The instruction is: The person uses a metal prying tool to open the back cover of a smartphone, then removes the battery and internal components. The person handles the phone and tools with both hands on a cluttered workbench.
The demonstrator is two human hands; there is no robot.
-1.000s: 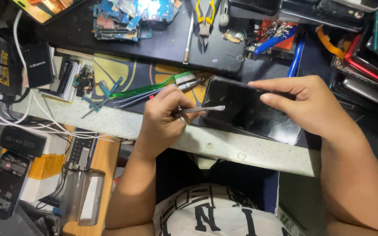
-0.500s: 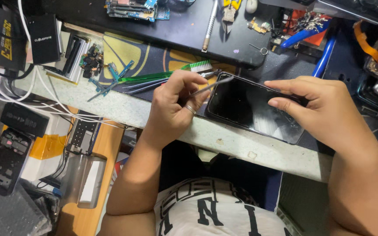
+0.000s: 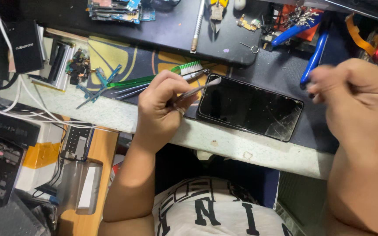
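Note:
A black phone (image 3: 250, 108) with a scratched screen lies flat on the dark work mat near the front edge of the bench. My left hand (image 3: 160, 107) grips metal tweezers (image 3: 195, 90), whose tip touches the phone's upper left corner. My right hand (image 3: 357, 98) hovers off the phone's right end, blurred, fingers curled; I cannot tell whether it holds anything.
A green toothbrush (image 3: 154, 78) and spare tweezers lie left of the phone. Blue-handled pliers (image 3: 313, 54), circuit boards (image 3: 119, 9) and small parts crowd the back. White cables (image 3: 5, 105) and black boxes sit at left. The pale bench edge (image 3: 250, 150) runs along the front.
My right hand has let go of the phone and pulled away to the right. The phone now lies flat on the mat. My left hand still keeps the tweezers at its corner.

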